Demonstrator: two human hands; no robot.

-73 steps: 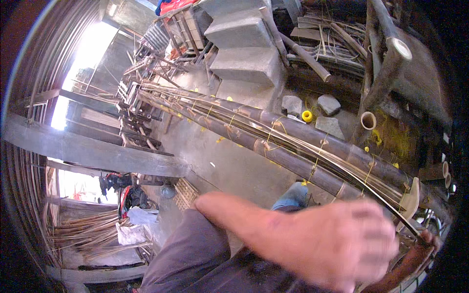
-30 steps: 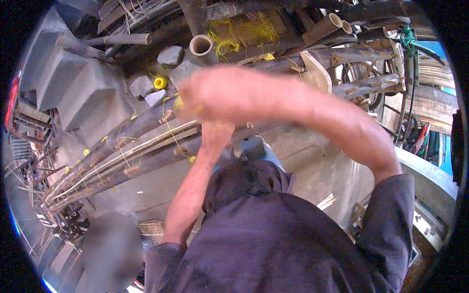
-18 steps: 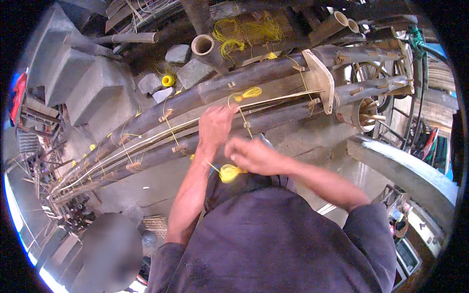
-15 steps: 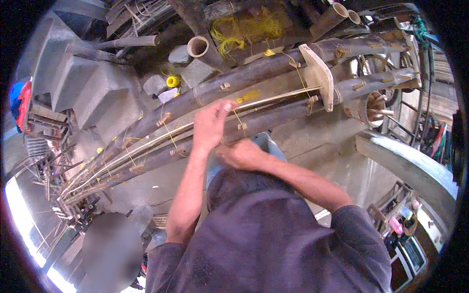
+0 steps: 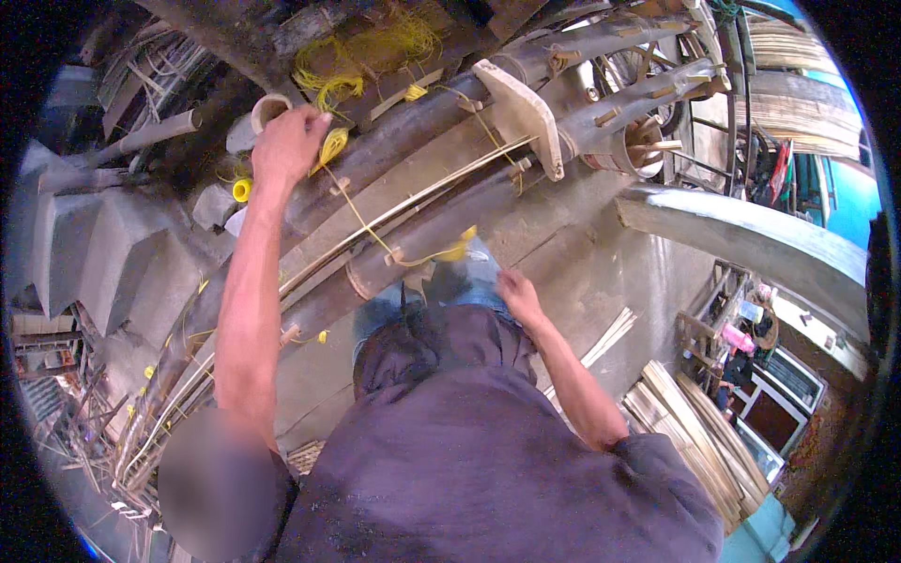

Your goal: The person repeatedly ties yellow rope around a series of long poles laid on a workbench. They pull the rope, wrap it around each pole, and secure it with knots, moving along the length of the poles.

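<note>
Two dark bamboo poles (image 5: 394,267) lie side by side, bearing small wooden pegs (image 5: 340,185) with yellow twine stretched across between them. Over the far pole, my left hand (image 5: 289,148) has its fingers closed at a small yellow twine bundle (image 5: 331,147), which it seems to pinch. That bundle's strand runs past a peg to the near pole. From there it leads to a second yellow twine bundle (image 5: 459,247), blurred above my lap. Beside my lap is my right hand (image 5: 519,296), apart from the twine; its fingers are blurred. Pale thin strips (image 5: 441,186) run lengthwise between the poles, through a flat wooden crosspiece (image 5: 526,117).
Concrete steps (image 5: 113,235) rise at the left. Loose yellow twine (image 5: 366,47) lies at the back, near a yellow spool (image 5: 241,190). A bucket with bamboo pieces (image 5: 638,150) stands beyond the crosspiece. Split bamboo slats (image 5: 680,436) lie at the lower right.
My left hand has moved from between the poles out to the far pole's side. My right hand has drawn away from the near pole, to the right. The whole view has shifted.
</note>
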